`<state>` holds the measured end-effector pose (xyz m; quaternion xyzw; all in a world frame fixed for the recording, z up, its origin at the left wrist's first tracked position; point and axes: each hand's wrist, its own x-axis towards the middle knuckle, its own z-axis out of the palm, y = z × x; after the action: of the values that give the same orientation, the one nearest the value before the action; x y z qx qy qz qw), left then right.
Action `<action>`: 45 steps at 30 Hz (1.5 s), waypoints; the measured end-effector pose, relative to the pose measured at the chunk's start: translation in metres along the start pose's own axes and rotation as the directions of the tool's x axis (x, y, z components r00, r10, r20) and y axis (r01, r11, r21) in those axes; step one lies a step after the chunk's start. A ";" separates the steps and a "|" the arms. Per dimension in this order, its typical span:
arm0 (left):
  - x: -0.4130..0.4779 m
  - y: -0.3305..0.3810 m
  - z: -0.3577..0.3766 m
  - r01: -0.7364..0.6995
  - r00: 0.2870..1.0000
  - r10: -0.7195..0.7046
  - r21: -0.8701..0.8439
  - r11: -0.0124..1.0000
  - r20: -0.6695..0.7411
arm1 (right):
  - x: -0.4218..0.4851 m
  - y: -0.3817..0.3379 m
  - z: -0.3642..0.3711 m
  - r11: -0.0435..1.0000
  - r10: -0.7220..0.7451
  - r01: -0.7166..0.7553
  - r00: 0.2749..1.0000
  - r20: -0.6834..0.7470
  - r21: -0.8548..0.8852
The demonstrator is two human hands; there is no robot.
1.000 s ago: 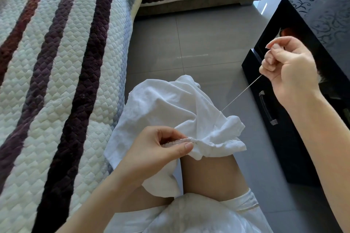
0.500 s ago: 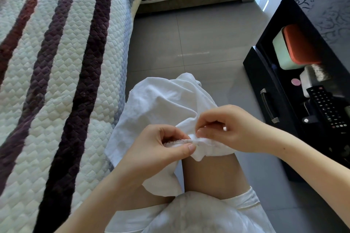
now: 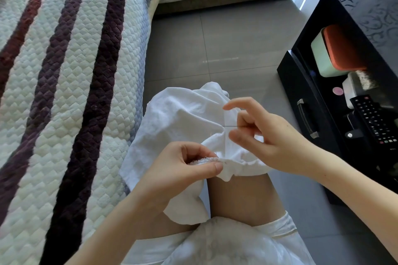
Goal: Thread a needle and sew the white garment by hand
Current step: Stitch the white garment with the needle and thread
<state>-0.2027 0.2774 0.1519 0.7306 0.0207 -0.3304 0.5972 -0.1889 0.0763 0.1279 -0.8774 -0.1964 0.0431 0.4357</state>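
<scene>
A white garment [image 3: 178,118] lies bunched over my knee. My left hand [image 3: 183,170] pinches its gathered, stitched edge between thumb and forefinger. My right hand [image 3: 262,135] hovers just right of the fabric and pinches a thin needle [image 3: 230,126] that points left, level, with its tip at a fold of the cloth. The right forefinger is raised and stretched out above the needle. A short stretch of thread [image 3: 216,153] shows faintly near the seam; the rest I cannot make out.
A quilted sofa cover [image 3: 64,92] with dark stripes fills the left. On the right a black cabinet [image 3: 305,101] stands with an open shelf holding a green and orange box [image 3: 336,54] and a remote control [image 3: 374,120]. Grey floor tiles [image 3: 232,45] lie ahead.
One second ago my right hand was raised far right, pulling the thread taut. It came back down to the seam, and has now drawn slightly up and right with the needle visible.
</scene>
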 end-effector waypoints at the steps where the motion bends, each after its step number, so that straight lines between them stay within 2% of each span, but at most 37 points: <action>1: 0.000 -0.001 0.000 0.002 1.000 -0.002 -0.004 1.000 -0.002 | -0.003 0.001 -0.001 0.998 0.002 -0.004 1.000 0.023 0.069; 3: 0.001 -0.002 -0.001 0.001 1.000 -0.001 0.003 1.000 0.008 | -0.009 0.000 0.001 0.997 -0.010 0.007 0.999 0.046 0.082; 6: 0.002 -0.002 -0.001 -0.009 1.000 0.009 -0.004 1.000 0.024 | -0.014 0.003 0.007 0.999 -0.046 0.047 0.997 0.061 -0.017; 11: 0.002 0.000 -0.001 -0.017 1.000 0.017 -0.004 1.000 0.022 | -0.016 0.006 0.010 0.999 -0.031 0.033 0.998 0.053 -0.042; 17: 0.003 0.001 -0.004 -0.018 0.999 0.018 0.015 1.000 0.038 | -0.016 0.005 0.010 0.998 -0.040 0.036 0.996 0.081 0.041; 28: 0.003 0.003 -0.006 -0.010 0.998 0.007 0.053 0.999 0.060 | -0.018 0.005 0.017 0.966 0.036 -0.067 0.991 0.128 0.250; 37: 0.003 0.003 -0.007 0.000 0.996 -0.002 0.026 1.000 0.090 | -0.016 0.001 0.014 0.953 0.027 -0.065 0.991 0.132 0.295; 45: 0.004 0.000 -0.009 -0.007 0.987 0.011 -0.023 1.000 0.161 | -0.014 -0.004 0.014 0.880 0.039 -0.125 0.981 0.192 0.458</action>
<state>-0.1953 0.2835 0.1502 0.6948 -0.0273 -0.3853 0.6067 -0.2062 0.0839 0.1206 -0.7467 -0.1806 0.1855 0.6128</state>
